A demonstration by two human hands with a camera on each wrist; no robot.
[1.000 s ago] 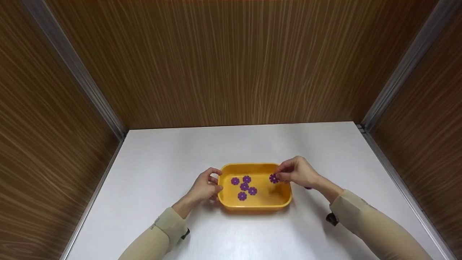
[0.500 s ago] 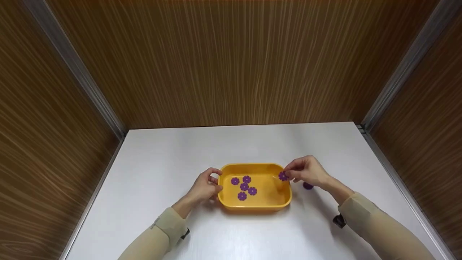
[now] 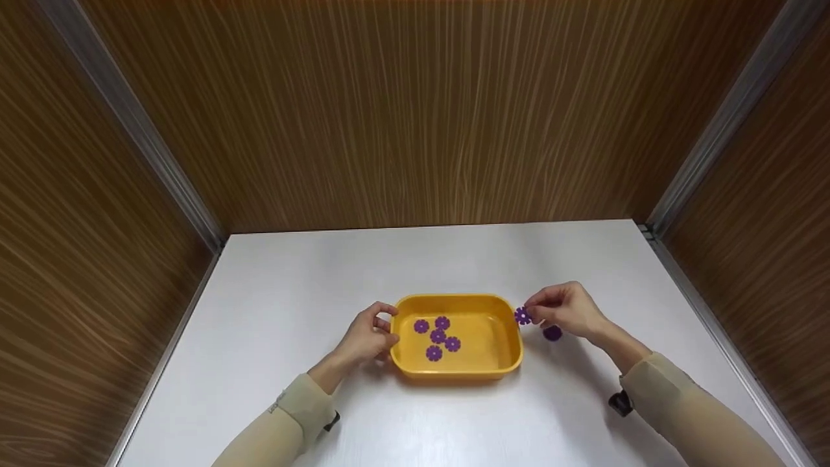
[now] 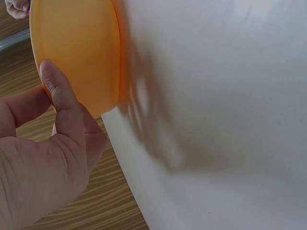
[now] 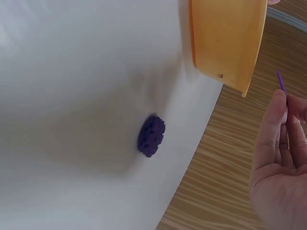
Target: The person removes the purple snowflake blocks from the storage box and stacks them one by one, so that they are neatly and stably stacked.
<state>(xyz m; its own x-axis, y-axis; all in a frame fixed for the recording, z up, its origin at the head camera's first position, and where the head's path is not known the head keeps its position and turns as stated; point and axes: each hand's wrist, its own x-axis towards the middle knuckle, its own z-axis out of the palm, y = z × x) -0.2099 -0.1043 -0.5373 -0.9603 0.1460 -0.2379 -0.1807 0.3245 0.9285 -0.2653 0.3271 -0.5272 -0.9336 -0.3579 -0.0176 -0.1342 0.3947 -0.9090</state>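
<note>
The fingers (image 5: 274,115) of my right hand (image 3: 572,312) were pinched together on a purple flower (image 3: 520,318), which jutted past their tips, just beside the right end of the tray (image 3: 456,373). Near them on the table (image 3: 324,272) sat a purple stack (image 5: 151,135). My left hand (image 3: 363,334) gripped the tray's left end; five more flowers (image 3: 438,336) lay inside.

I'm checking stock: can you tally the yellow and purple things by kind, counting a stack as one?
Yellow tray: 1
Loose purple flowers: 6 (5 in the tray, 1 between the right fingers)
Purple stack on the table: 1
Total: 8
</note>
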